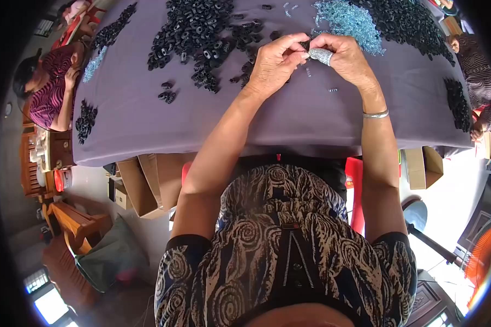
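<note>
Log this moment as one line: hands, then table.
left hand: close beside right hand | right hand: silvery wrap on one digit | anything held: unclear | tablecloth: black piles, blue pile

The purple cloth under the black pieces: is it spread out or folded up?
Spread out: the purple cloth covers a broad area, with heaps of black pieces and pale-blue pieces lying on it.

On the cloth (pixel 311 128), I see a heap (pixel 188 30) left of and beyond the left hand (pixel 273 65). A spring pile (pixel 354 24) lies just beyond the right hand (pixel 348 60), an outer heap (pixel 414 27) right of that. 2 loose springs (pixel 333 90) sit nearer than the fingertips (pixel 304 55). Behind the hands, cartons (pixel 160 180) stand left and right, a fan (pixel 483 256) farther right.
</note>
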The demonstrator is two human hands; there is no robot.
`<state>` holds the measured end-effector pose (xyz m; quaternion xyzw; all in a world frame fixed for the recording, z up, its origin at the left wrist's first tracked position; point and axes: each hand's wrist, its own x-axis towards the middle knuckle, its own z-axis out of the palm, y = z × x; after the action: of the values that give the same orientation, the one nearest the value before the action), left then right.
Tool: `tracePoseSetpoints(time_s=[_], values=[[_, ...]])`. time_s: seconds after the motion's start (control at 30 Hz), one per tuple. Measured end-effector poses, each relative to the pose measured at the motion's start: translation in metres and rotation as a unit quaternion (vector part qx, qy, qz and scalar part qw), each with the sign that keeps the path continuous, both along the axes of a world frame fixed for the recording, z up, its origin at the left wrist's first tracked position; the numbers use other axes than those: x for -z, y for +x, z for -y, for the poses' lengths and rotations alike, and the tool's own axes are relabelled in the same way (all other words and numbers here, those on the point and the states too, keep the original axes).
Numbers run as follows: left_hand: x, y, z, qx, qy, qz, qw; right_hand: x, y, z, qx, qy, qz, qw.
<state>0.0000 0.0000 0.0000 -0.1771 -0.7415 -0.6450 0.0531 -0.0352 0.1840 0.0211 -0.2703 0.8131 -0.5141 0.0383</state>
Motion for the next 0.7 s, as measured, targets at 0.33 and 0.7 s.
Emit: tracePoseSetpoints(time_s=[0.33,0.7], values=[[-0.004,0.000,0.002,0.046,-0.020,0.052,0.997,-0.001,-0.001,-0.004,0.018,-0.018,-0.010,1.000],[-0.003,0.003,0.008,0.013,-0.155,-0.032,0.987,-0.003,-0.007,-0.023,-0.007,0.106,0.047,0.993]])
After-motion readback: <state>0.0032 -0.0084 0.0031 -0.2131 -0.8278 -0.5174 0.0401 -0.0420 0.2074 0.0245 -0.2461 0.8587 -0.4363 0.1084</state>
